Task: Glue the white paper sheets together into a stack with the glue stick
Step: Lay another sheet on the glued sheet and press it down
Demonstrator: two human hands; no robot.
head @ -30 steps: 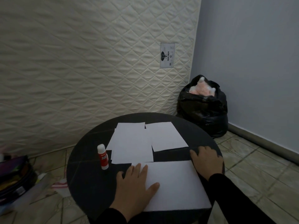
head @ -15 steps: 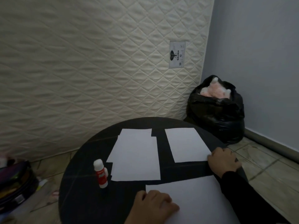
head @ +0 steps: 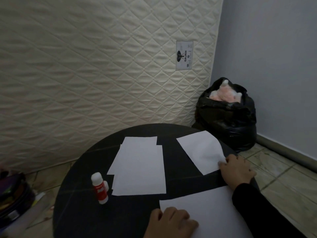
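A round black table (head: 82, 208) holds white paper sheets. A pile of overlapping sheets (head: 139, 166) lies in the middle. A single sheet (head: 199, 150) lies at the right; its near right corner is lifted and curled, pinched by my right hand (head: 237, 170). A large sheet (head: 214, 208) lies at the near edge, with my left hand (head: 171, 222) resting on its left corner, fingers curled. The red glue stick (head: 100, 188) with a white cap stands upright left of the pile, untouched.
A quilted mattress (head: 103, 66) leans upright behind the table. A stuffed black rubbish bag (head: 226, 115) sits on the tiled floor at the right, by the grey wall. A dark bag (head: 13, 194) with colourful contents lies on the floor at the left.
My right hand has moved from the table edge onto the right sheet and lifted its near corner. My left hand's fingers have curled on the large sheet. The view has tilted up.
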